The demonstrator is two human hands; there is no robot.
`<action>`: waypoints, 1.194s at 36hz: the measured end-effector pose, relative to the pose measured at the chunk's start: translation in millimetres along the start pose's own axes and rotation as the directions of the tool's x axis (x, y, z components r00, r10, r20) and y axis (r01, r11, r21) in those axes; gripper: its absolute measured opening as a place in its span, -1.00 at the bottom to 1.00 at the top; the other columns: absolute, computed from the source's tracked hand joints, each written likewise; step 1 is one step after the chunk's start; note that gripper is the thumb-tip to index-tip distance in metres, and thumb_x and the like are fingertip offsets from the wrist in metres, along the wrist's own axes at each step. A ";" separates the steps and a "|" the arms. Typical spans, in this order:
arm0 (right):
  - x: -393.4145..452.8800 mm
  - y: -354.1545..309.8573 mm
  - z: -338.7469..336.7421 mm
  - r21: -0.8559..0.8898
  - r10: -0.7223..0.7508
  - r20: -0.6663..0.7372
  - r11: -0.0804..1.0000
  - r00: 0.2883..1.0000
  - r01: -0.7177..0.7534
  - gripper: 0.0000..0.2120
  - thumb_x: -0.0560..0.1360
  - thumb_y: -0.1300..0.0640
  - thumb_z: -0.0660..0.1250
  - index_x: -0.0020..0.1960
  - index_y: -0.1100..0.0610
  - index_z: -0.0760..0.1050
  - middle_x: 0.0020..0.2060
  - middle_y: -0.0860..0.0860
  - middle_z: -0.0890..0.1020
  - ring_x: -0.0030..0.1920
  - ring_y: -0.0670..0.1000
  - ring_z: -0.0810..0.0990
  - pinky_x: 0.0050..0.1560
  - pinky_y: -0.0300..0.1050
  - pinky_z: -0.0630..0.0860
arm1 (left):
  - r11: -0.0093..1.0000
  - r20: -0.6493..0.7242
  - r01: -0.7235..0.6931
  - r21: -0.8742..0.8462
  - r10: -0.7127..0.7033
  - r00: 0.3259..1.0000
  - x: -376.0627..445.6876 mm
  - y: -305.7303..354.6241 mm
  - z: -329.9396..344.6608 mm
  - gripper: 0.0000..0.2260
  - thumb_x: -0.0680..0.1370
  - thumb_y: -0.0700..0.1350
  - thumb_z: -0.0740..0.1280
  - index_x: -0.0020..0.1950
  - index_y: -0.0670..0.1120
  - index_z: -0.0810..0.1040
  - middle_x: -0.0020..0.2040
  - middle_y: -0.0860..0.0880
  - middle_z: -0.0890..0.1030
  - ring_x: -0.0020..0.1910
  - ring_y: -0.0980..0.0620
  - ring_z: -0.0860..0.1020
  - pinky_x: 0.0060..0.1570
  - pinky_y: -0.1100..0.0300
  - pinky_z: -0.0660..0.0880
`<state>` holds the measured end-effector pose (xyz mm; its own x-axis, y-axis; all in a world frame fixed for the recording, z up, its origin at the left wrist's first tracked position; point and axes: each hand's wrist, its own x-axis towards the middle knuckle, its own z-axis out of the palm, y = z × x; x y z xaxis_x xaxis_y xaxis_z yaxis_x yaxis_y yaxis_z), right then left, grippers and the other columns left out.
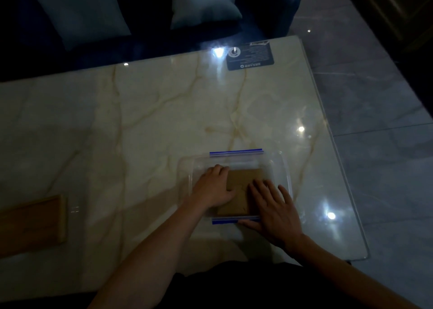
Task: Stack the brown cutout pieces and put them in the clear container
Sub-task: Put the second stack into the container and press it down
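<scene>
left hand [212, 188]: inside the clear container [284, 168], fingers curled over the left edge of the brown cutout pieces [243, 182], thumb on top, looks like a grip

right hand [273, 206]: fingers straight and spread, lying flat on the right side of the stack, thumb out along the near blue clip [225, 221]

brown cutout pieces: stacked flat on the container floor, sitting between both sets of fingers

marble table [140, 121]: container rests on it; wooden board [32, 224] well off to the left, dark label [250, 57] way past the fingertips
</scene>
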<state>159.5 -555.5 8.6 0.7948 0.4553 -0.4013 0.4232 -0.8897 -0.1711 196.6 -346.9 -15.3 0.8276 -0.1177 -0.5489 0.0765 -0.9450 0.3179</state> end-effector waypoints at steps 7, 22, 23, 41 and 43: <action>1.2 2.0 3.7 0.002 -0.010 0.021 1.000 1.000 0.010 -0.08 0.40 -0.57 -0.03 0.47 0.07 0.36 0.44 0.08 0.45 0.43 0.13 0.42 0.39 0.19 0.33 | 0.998 0.002 -0.033 0.044 0.033 0.999 -6.7 -4.2 -0.7 -0.27 0.48 0.25 0.21 0.53 -0.06 0.09 0.48 -0.10 0.22 0.42 -0.14 0.26 0.34 -0.07 0.27; -3.1 -0.4 -18.2 0.566 0.126 -0.092 0.823 0.988 -0.052 -0.17 0.49 -0.36 0.16 0.59 -0.03 -0.08 0.57 -0.14 0.02 0.50 -0.17 0.06 0.42 -0.05 0.25 | 0.683 -0.107 0.146 -0.716 -0.314 0.943 -42.9 7.8 10.1 -0.29 0.53 0.15 0.29 0.56 0.04 0.00 0.59 -0.01 0.01 0.55 -0.02 0.01 0.50 -0.09 0.11; 0.0 -3.0 -21.9 0.656 0.172 -0.078 0.751 0.982 -0.079 -0.23 0.53 -0.26 0.22 0.59 -0.04 -0.04 0.51 -0.20 0.07 0.42 -0.26 0.08 0.36 -0.11 0.24 | 0.556 -0.043 0.179 -0.812 -0.364 0.931 -46.6 9.0 10.8 -0.29 0.53 0.14 0.31 0.56 0.05 0.01 0.59 -0.01 0.03 0.54 -0.01 0.06 0.49 -0.07 0.14; 28.9 -6.6 -29.5 0.902 0.249 0.344 0.181 0.905 -0.393 -0.82 0.56 0.10 0.28 0.15 0.00 0.50 -0.07 -0.09 0.62 -0.08 -0.13 0.59 -0.22 -0.29 0.41 | 0.153 0.276 0.352 -0.924 -0.372 0.886 -61.5 14.3 -6.7 -0.76 0.59 0.01 0.24 0.21 -0.01 0.55 0.06 0.02 0.63 -0.06 0.15 0.58 -0.27 0.28 0.44; 28.1 -7.2 -28.5 0.899 0.249 0.347 0.186 0.904 -0.396 -0.78 0.55 0.09 0.30 0.19 0.03 0.49 -0.04 -0.08 0.61 -0.06 -0.11 0.58 -0.21 -0.27 0.41 | 0.133 0.292 0.360 -0.924 -0.365 0.884 -62.1 14.9 -6.8 -0.79 0.58 0.00 0.25 0.15 -0.01 0.56 0.02 0.00 0.66 -0.09 0.13 0.61 -0.33 0.30 0.46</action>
<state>191.2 -535.3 24.2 0.6731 0.1784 -0.7177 -0.6274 -0.3760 -0.6819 150.0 -351.6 28.8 0.5415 0.1517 -0.8269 0.8214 0.1139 0.5588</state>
